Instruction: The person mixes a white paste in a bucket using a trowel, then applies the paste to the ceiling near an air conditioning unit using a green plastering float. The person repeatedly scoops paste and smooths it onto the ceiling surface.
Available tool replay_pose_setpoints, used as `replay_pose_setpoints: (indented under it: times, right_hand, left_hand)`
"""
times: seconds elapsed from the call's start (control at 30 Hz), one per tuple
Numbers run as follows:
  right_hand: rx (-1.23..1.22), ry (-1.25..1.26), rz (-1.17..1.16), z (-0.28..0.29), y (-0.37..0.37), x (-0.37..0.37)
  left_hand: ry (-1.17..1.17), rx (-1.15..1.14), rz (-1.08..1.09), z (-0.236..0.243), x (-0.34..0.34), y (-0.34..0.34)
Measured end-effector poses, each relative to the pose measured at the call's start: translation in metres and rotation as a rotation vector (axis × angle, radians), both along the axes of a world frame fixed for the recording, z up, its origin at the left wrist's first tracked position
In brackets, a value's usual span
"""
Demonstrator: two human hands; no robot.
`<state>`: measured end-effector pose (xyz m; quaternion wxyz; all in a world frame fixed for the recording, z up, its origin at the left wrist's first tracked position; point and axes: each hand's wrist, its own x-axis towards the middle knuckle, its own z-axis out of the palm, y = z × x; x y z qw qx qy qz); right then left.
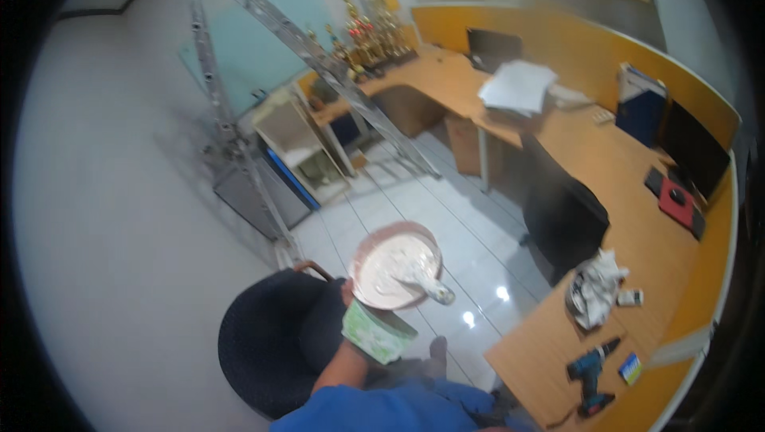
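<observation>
A round pinkish basin (369, 250) sits in front of my body, holding a thick white paste. My left hand (347, 292) grips its near left rim, with the fingers mostly hidden by the basin. In the paste rests a paste-smeared tool, its handle (437, 290) leaning over the near right side. A flat green piece smeared with white (376, 334), with a darker edge to its right, lies across my left wrist, just under the basin. I cannot make out whether the same hand also holds it. My right hand is not in view.
A black chair (267, 336) stands close by my left arm. Ahead rises an aluminium ladder (275, 21). The desk (550, 368) on the right carries a cordless drill (588, 378) and a bowl with crumpled white material (594, 292). Another dark chair (562, 209) stands beside it.
</observation>
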<state>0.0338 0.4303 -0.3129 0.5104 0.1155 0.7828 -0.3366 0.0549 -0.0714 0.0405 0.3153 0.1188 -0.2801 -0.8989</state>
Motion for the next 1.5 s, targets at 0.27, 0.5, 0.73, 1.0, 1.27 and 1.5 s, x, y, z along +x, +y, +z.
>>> replay_pose_setpoints:
  times: [0.27, 0.5, 0.73, 1.0, 1.27, 1.5]
  right_hand:
    - [-0.250, 0.248, 0.331, 0.020, -0.271, -0.195]
    - [-0.305, 0.294, 0.423, 0.026, -0.449, -0.269]
    - [-0.123, 0.287, 0.398, -0.080, -0.438, -0.285]
    - [-0.373, 0.279, 0.194, -0.081, -0.518, -0.476]
    - [-0.575, 0.164, 0.337, 0.093, -0.810, -0.681]
    - [-0.747, 0.207, 0.445, 0.144, -1.033, -0.807]
  left_hand:
    - [0.016, -0.027, 0.098, 0.004, -0.021, -0.152]
    - [0.021, -0.008, 0.119, -0.017, -0.079, -0.283]
    - [0.020, -0.013, 0.149, -0.031, -0.132, -0.367]
    - [0.042, -0.080, 0.249, -0.050, -0.247, -0.468]
    - [0.031, -0.097, 0.461, -0.019, -0.323, -0.533]
    - [0.023, -0.099, 0.620, -0.031, -0.368, -0.599]
